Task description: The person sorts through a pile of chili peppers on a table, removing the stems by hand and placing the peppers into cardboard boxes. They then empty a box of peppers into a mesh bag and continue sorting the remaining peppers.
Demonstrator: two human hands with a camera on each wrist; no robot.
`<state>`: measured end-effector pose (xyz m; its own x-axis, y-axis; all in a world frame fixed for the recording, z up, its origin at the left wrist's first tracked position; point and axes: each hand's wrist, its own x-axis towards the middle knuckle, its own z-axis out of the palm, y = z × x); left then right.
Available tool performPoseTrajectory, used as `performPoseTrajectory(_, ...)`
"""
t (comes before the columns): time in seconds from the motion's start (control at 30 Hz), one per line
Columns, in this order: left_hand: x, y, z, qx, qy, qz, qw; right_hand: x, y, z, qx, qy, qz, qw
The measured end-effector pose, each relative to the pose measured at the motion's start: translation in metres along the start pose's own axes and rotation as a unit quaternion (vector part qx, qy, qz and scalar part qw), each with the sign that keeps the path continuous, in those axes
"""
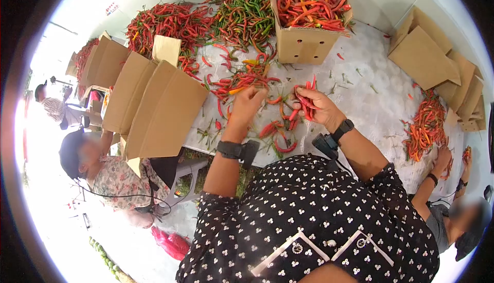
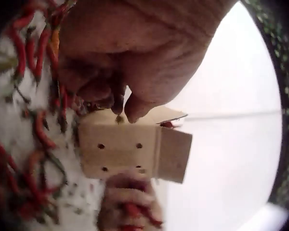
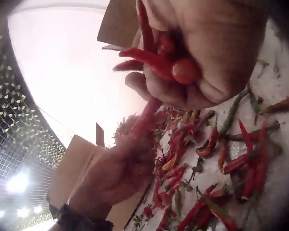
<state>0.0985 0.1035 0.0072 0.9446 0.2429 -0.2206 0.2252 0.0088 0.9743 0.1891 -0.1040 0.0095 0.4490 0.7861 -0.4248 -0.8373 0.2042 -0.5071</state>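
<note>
My right hand [image 1: 325, 109] holds several red chilies [image 3: 156, 60] in its curled fingers, their tips poking out past the palm. A further red chili [image 3: 147, 116] slants down below those fingers, close to the left hand in the right wrist view. To the left, my left hand [image 1: 248, 107] is raised over the table with thumb and forefinger pinched together. A small greenish-brown stem [image 2: 119, 118] shows at those fingertips. Beneath and beyond both hands lies a loose pile of red chilies [image 1: 242, 81], with some orange ones and picked stems [image 1: 208, 131] scattered nearby.
A cardboard box [image 1: 309, 46] full of red chilies stands at the back. Heaps of red chilies [image 1: 167, 25] and green chilies [image 1: 244, 18] lie behind. Open cartons [image 1: 167, 110] stand left, others [image 1: 424, 51] right. One person [image 1: 123, 180] sits left, another [image 1: 442, 221] works right.
</note>
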Motion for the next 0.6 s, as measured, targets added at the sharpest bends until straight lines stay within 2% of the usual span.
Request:
performPoseTrajectory(0.03,-0.002,-0.003,-0.003,0.213,0.041,0.045,0.975,-0.001,0.000,-0.003,-0.002,0.001,-0.003,1.000)
performPoseTrajectory(0.07,-0.005,-0.006,-0.002,0.213,0.040,0.050,0.975,-0.001,-0.001,-0.005,-0.004,0.014,-0.016,1.000)
performPoseTrajectory(0.13,-0.019,-0.012,-0.001,0.399,-0.016,0.101,0.911,-0.001,-0.004,-0.004,-0.006,0.025,-0.030,0.999)
performPoseTrajectory(0.2,-0.024,-0.028,0.004,0.411,-0.046,0.072,0.908,-0.003,-0.005,-0.002,0.024,0.009,-0.010,1.000)
performPoseTrajectory(0.27,-0.030,-0.034,0.012,0.487,-0.087,0.085,0.865,-0.003,-0.003,0.000,0.017,0.004,-0.009,1.000)
performPoseTrajectory(0.4,-0.030,-0.040,0.019,0.487,-0.047,0.106,0.866,0.000,0.000,-0.005,-0.001,-0.023,0.000,1.000)
performPoseTrajectory(0.47,-0.022,-0.050,0.016,0.482,-0.046,0.101,0.869,0.000,0.000,-0.009,0.000,-0.022,0.005,1.000)
performPoseTrajectory(0.6,-0.026,-0.035,0.017,0.455,-0.056,0.078,0.885,-0.006,0.002,-0.001,-0.005,0.006,0.012,1.000)
